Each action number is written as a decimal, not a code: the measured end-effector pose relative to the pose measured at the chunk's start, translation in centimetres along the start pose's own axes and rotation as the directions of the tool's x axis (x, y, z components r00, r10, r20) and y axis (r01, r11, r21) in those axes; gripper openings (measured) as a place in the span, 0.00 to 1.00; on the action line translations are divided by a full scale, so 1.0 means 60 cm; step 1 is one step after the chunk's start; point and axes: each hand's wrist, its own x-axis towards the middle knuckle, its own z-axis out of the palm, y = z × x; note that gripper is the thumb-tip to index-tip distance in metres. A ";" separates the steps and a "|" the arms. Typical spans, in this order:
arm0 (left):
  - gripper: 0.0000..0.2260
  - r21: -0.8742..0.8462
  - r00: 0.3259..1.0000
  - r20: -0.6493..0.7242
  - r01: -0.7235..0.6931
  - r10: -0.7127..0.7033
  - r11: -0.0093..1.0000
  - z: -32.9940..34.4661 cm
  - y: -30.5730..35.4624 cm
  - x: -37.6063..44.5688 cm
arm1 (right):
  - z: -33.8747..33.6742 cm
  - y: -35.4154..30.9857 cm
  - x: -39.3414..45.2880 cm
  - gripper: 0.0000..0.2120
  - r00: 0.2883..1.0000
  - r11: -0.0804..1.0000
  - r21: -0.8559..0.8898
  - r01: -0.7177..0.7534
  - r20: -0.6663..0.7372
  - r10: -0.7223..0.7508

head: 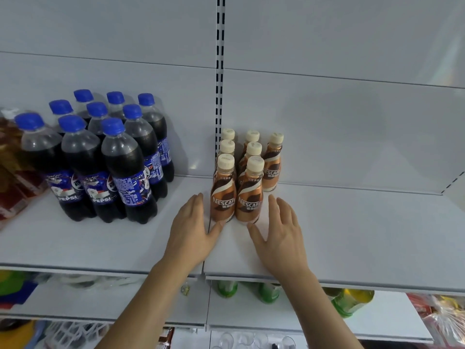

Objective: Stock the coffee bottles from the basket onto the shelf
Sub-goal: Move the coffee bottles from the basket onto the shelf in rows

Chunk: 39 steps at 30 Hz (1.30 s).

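We note seven coffee bottles [236,177] upright on the shelf [352,235], our left hand [192,231] and right hand [280,234] released, flanking the front pair.

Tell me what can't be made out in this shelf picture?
Head view, the only one:
- The basket: out of frame.
- Rear coffee bottles: labels hidden by the front bottles.
- Thumb contact: whether the left hand and right hand touch the front bottles is unclear.
- Red packets: cut off by the left edge.
- Lower shelf goods: blurred, partly hidden by the shelf.
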 end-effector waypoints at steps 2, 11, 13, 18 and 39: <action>0.40 0.072 1.000 -0.017 -0.011 0.012 0.997 0.004 -0.008 -0.015 | -0.004 -0.001 -0.011 0.39 1.000 0.998 -0.068 -0.011 0.011 0.012; 0.38 0.200 0.978 -0.026 -0.200 0.209 0.959 0.001 0.004 -0.073 | -0.064 -0.014 -0.089 0.41 0.995 0.976 -0.198 -0.092 0.019 0.098; 0.38 0.165 0.967 -0.008 -0.250 0.255 0.954 0.000 0.016 -0.092 | -0.079 -0.019 -0.119 0.41 0.990 0.969 -0.209 -0.133 0.023 0.141; 0.37 0.104 0.916 0.024 -0.401 0.401 0.910 0.017 0.044 -0.137 | -0.108 -0.023 -0.209 0.40 0.970 0.943 -0.229 -0.243 -0.036 0.242; 0.45 -0.205 0.449 0.324 -0.826 0.833 0.525 0.274 0.448 -0.406 | -0.343 0.259 -0.615 0.42 0.639 0.577 -0.273 -0.769 -0.333 0.694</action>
